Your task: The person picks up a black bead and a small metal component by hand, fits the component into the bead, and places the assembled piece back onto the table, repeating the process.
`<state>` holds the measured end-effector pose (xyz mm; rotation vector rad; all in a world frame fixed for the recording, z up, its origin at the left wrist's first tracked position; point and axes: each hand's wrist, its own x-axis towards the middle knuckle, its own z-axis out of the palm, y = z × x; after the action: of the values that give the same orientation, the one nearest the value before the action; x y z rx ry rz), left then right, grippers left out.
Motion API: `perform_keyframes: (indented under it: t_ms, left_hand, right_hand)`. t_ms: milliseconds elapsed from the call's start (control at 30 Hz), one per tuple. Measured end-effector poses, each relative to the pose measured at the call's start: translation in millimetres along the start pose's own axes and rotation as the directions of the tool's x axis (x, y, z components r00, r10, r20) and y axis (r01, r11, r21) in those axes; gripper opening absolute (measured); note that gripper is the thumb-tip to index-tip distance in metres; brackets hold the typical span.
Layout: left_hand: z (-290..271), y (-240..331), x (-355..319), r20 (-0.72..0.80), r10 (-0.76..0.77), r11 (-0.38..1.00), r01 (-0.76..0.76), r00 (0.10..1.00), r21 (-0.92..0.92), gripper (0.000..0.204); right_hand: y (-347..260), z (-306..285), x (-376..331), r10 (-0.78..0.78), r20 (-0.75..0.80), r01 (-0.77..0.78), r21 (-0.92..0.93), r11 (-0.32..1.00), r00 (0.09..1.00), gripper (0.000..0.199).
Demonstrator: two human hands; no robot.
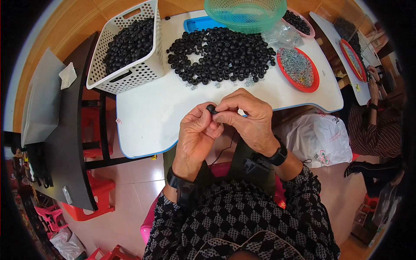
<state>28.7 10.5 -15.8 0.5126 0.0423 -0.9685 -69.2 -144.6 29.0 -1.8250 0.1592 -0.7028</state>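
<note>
Between thumb and forefinger, my left hand (195, 130) grips a small round black plastic piece (211, 108) above the table's near edge. My right hand (249, 119) is closed in a pinch against the same piece; its fingertips hide whatever else they may hold. Beyond my hands, a wide pile of similar black pieces (221, 54), several showing a round hole, is spread on the white table (147, 117). A few tiny clear bits (216, 85) lie along the pile's near side. To the right, a red plate (314, 84) carries many small clear and greyish parts.
A white perforated basket (149, 65) full of black pieces stands at the left. Behind the pile are a green colander (245, 21) and a blue tray (201, 22). A white plastic bag (318, 138) sits on the right, near a co-worker's striped sleeve (377, 125).
</note>
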Motion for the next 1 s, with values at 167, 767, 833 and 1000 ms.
perform_keyframes:
  t_ms: [167,767,833,1000]
  left_hand:
    - [-3.2,1.7,-0.9,0.073,-0.01,0.999,0.013,0.997,-0.036,0.023]
    - [-4.4,2.3,-1.0,0.024,0.024,0.998,-0.026,0.999,0.063,0.021]
    - [-3.8,0.3,-1.8,0.007,0.037,0.996,-0.038,0.999,0.081,0.022]
    - [-4.7,-3.0,-2.4,0.029,0.074,0.971,-0.078,0.997,0.225,0.029]
  right_hand:
    - [-1.6,3.5,-0.9,0.228,0.025,-0.224,0.313,0.923,0.973,0.01]
    - [5.2,0.1,-4.4,0.296,0.068,-0.301,0.355,0.885,0.953,0.014]
    - [2.0,-0.6,-4.6,0.154,0.027,-0.156,0.134,0.979,0.988,0.016]
    - [-1.2,-3.0,-4.6,-0.036,0.013,0.037,-0.115,0.993,0.999,0.018]
